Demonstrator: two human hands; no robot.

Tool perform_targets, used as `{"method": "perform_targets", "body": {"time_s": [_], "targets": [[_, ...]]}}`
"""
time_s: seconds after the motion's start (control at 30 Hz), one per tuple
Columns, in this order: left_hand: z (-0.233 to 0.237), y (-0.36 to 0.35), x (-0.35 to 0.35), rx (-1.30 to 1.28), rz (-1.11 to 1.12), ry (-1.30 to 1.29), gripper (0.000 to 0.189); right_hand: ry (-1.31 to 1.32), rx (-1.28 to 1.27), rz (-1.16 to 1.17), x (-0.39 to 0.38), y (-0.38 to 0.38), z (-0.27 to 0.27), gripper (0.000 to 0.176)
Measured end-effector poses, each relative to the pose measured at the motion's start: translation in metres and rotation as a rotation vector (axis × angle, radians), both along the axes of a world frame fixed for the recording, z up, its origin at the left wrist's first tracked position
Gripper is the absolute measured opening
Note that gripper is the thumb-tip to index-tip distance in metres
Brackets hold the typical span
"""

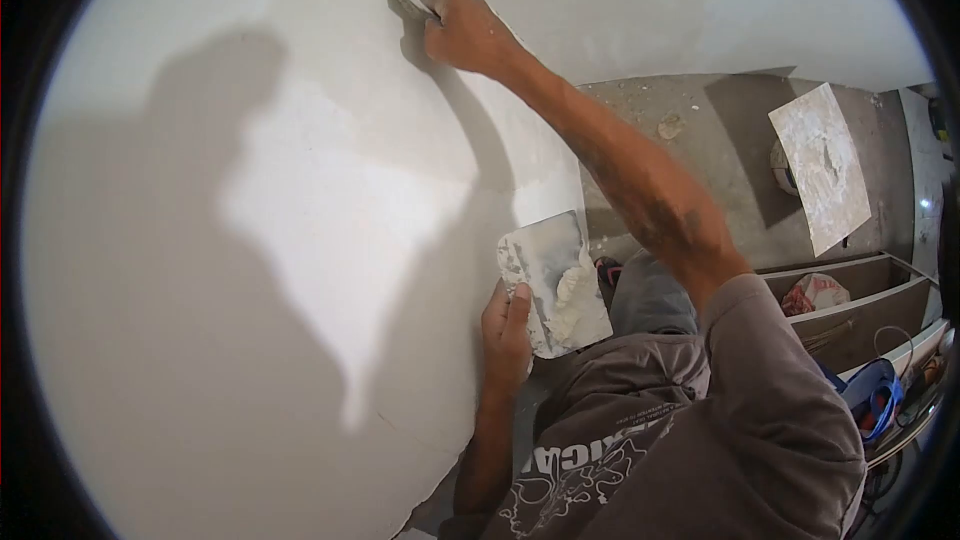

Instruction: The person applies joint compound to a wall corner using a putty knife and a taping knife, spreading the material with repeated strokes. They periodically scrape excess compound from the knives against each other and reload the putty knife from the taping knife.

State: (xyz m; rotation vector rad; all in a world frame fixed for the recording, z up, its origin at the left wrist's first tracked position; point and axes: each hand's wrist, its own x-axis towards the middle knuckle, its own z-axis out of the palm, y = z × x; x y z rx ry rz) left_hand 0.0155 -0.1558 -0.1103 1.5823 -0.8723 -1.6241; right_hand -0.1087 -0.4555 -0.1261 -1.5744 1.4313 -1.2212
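Observation:
My right hand [462,32], fingers closed, grips a putty knife [402,0] high up against the white wall [330,190]. The blade angles up and left, close to the wall surface. Lower down, near my waist, my left hand [507,330] holds a flat rectangular plate [545,245] by its edge, thumb laid over the top face. A lump of pale putty [570,295] sits on the right part of that plate, and smears cover the rest. Shadows of my head and arm fall across the wall.
On the grey floor [670,175] at the right, a putty-stained board [825,170] rests over a round container [783,168]. Below it lies a shelved frame [870,285] with a red-and-white bag [815,293] and a blue object [873,395]. Another pale wall [700,0] runs along the top.

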Motion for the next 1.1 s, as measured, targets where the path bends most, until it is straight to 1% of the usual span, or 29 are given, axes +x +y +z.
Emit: {"method": "perform_targets", "body": {"time_s": [0.1,0.3,0.4,0.5,0.57,0.6,0.63,0.67,0.77,0.83,0.93,1.03,1.1], "targets": [[-0.005,0.0,0.002,-0.028,-0.034,-0.043,0.033,-0.014,-0.286,-0.023,0.013,0.023,-0.006,0.04],[0.001,-0.002,-0.002,-0.028,-0.042,-0.077,0.032,0.06,-0.408,0.152,0.018,0.091,-0.004,0.058],[-0.002,-0.003,-0.001,-0.038,-0.055,-0.102,0.032,0.096,-0.541,0.337,-0.002,0.109,-0.004,0.06],[-0.006,0.0,0.003,-0.011,-0.058,-0.102,0.033,0.157,-0.558,0.17,-0.023,0.09,-0.01,0.049],[-0.005,0.0,0.0,-0.004,-0.038,-0.067,0.034,0.052,-0.207,0.051,-0.035,0.055,-0.014,0.032],[-0.001,0.0,-0.003,0.004,-0.036,-0.08,0.035,-0.003,-0.032,-0.005,-0.04,0.034,-0.016,0.027],[0.007,-0.002,-0.007,0.011,-0.034,-0.098,0.035,-0.061,0.141,-0.059,-0.041,0.014,-0.017,0.025],[0.011,-0.005,-0.008,0.016,-0.031,-0.114,0.036,-0.062,0.169,-0.023,-0.041,-0.006,-0.02,0.025],[-0.003,0.0,0.001,-0.009,-0.053,-0.117,0.035,-0.058,0.26,0.083,-0.034,-0.034,-0.023,0.027],[-0.002,0.0,0.001,-0.014,-0.067,-0.117,0.035,-0.057,0.324,0.138,-0.033,-0.04,-0.006,0.028],[-0.004,0.001,0.004,-0.007,-0.081,-0.09,0.034,-0.054,0.285,0.152,-0.026,-0.032,0.018,0.03],[0.0,-0.001,0.004,-0.014,-0.103,-0.087,0.034,-0.081,0.166,0.139,-0.018,-0.017,0.042,0.032],[0.003,-0.003,0.002,-0.031,-0.109,-0.095,0.034,-0.006,-0.032,0.124,-0.013,0.003,0.05,0.032]]}}
